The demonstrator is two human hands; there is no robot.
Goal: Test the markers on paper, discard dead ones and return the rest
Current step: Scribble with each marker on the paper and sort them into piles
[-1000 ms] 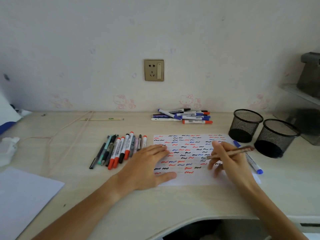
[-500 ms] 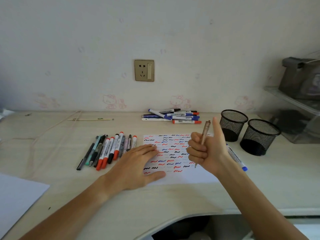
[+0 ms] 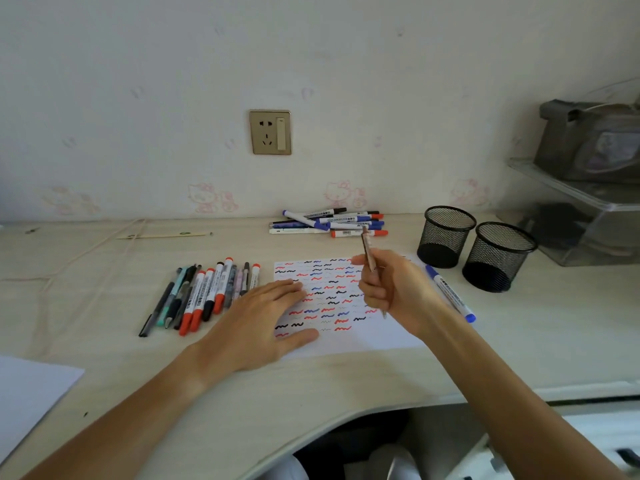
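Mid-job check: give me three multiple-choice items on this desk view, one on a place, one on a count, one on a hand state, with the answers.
1. Where does the lone blue-capped marker lie?
A. right of the test paper
B. in a cup
C. by the cable

2. How many mesh pen cups stand on the desk?
A. one
B. two
C. three

3. What is the right hand doing?
A. lying flat
B. hanging idle
C. gripping a brown pen

Answers: 1 A, it lies along the paper's right edge. 2 B, two cups stand side by side. 3 C, its fingers curl round the pen, while the left hand presses flat on the paper.
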